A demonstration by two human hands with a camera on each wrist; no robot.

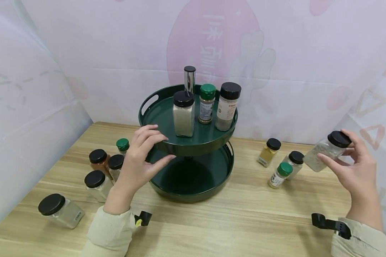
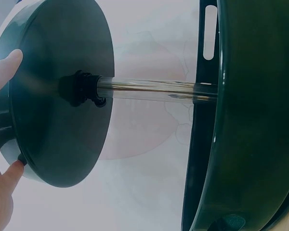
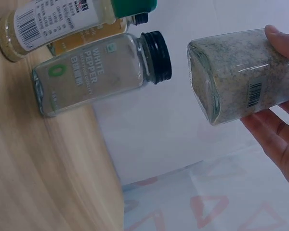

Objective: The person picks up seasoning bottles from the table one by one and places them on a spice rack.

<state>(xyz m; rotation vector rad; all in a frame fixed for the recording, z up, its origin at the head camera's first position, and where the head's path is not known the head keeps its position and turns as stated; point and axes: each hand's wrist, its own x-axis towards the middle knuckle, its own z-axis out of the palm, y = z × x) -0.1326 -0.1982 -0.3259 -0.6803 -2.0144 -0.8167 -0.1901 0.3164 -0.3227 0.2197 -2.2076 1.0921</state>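
Note:
A dark green two-tier round tray (image 1: pixel 193 141) stands on the table. My left hand (image 1: pixel 144 157) holds the near left rim of its upper tier, fingers over the edge and thumb lower; in the left wrist view the thumb (image 2: pixel 7 67) overlaps the tier's underside. On that tier stand a black-lidded square jar (image 1: pixel 184 119), a green-capped spice bottle (image 1: pixel 206 109) and a taller black-lidded spice bottle (image 1: pixel 226 112). At the right, my right hand (image 1: pixel 357 164) holds a tilted square glass spice jar (image 3: pixel 241 72) with speckled contents and a black lid, raised above the table.
Right of the tray stand a yellow spice jar (image 1: pixel 267 155), a green-capped bottle (image 1: pixel 277 179) and a white pepper jar (image 3: pixel 91 74). On the left are several more jars, one black-lidded (image 1: pixel 98 187) and another tilted (image 1: pixel 64 212). A chrome post (image 1: pixel 189 80) rises through the tray.

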